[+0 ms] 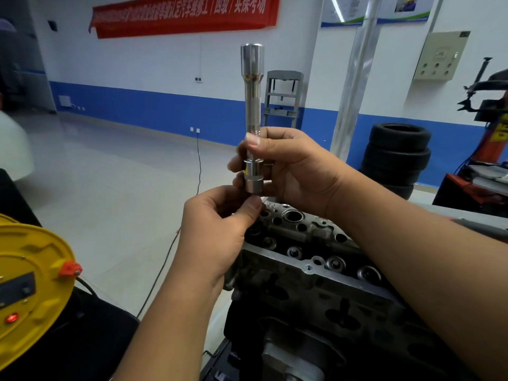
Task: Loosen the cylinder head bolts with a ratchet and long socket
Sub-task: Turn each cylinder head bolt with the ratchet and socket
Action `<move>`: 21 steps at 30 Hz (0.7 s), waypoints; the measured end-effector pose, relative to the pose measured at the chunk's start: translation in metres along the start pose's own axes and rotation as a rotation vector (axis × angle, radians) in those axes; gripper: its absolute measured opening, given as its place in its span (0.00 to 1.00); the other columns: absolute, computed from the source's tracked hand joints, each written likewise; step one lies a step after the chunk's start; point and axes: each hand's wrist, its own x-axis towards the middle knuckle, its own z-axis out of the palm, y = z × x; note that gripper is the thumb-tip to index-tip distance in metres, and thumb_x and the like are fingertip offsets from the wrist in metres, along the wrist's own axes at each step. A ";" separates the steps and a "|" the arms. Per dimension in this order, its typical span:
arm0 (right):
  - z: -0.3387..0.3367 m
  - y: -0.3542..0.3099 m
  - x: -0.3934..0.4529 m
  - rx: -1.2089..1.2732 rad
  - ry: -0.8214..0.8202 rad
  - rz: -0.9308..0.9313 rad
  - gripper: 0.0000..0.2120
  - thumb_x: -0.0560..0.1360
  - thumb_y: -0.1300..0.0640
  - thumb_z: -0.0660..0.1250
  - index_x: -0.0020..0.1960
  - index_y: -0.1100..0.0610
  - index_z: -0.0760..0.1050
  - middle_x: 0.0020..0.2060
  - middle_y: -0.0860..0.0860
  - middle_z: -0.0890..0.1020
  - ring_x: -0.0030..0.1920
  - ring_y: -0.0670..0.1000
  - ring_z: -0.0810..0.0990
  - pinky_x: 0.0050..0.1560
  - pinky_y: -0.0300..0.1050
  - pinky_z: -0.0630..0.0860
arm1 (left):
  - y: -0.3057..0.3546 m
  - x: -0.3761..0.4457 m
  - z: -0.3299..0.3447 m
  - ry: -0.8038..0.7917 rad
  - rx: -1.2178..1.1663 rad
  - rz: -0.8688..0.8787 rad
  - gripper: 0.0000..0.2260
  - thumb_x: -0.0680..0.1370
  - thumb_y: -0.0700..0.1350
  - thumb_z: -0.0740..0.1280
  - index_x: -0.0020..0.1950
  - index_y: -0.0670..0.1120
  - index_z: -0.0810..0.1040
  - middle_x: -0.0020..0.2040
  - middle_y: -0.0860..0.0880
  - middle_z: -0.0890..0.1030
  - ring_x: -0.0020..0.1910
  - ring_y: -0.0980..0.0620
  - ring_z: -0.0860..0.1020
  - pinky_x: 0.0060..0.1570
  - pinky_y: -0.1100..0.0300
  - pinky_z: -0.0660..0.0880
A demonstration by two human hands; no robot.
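Observation:
A long chrome socket (pixel 253 97) stands upright in the air above the far end of the cylinder head (pixel 316 259). My right hand (pixel 286 166) grips its lower shaft, thumb across the front. Just below, my left hand (pixel 220 229) pinches at the socket's bottom end with thumb and fingertips; what it pinches is hidden. The cylinder head is a grey casting with round valve-spring caps and bolt holes along its top. No ratchet is in view.
A yellow cable reel (pixel 30 284) sits at the left edge on a dark surface. A black cable (pixel 165 265) runs across the pale floor. Stacked tyres (pixel 395 155) and a red tyre machine (pixel 492 127) stand at the right, a grey press frame (pixel 283 97) by the wall.

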 end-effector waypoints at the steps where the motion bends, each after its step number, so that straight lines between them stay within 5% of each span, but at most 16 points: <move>1: 0.000 0.000 0.000 -0.004 0.000 0.004 0.10 0.75 0.53 0.71 0.49 0.58 0.75 0.43 0.55 0.86 0.42 0.57 0.85 0.48 0.51 0.81 | -0.001 0.000 0.000 0.016 -0.008 0.007 0.06 0.77 0.40 0.76 0.45 0.52 0.86 0.43 0.54 0.88 0.44 0.57 0.87 0.50 0.59 0.78; 9: -0.002 0.000 -0.001 -0.006 0.030 -0.012 0.08 0.75 0.53 0.72 0.44 0.55 0.74 0.43 0.57 0.86 0.42 0.59 0.85 0.44 0.49 0.82 | 0.002 -0.001 -0.002 -0.112 -0.013 0.006 0.14 0.83 0.40 0.68 0.45 0.55 0.89 0.46 0.53 0.89 0.49 0.56 0.87 0.50 0.63 0.78; 16: -0.002 0.001 0.000 -0.035 0.022 -0.008 0.08 0.76 0.52 0.71 0.46 0.55 0.77 0.44 0.55 0.86 0.43 0.58 0.84 0.47 0.51 0.81 | 0.000 -0.001 0.000 0.025 -0.052 0.013 0.06 0.71 0.44 0.79 0.47 0.50 0.86 0.44 0.52 0.89 0.46 0.55 0.87 0.51 0.57 0.79; 21: -0.002 0.001 0.000 -0.030 0.038 -0.011 0.10 0.76 0.51 0.71 0.47 0.57 0.74 0.44 0.56 0.86 0.42 0.58 0.85 0.48 0.54 0.79 | 0.001 0.000 -0.003 -0.120 -0.082 -0.036 0.12 0.83 0.41 0.68 0.48 0.53 0.90 0.47 0.49 0.89 0.50 0.53 0.87 0.51 0.57 0.81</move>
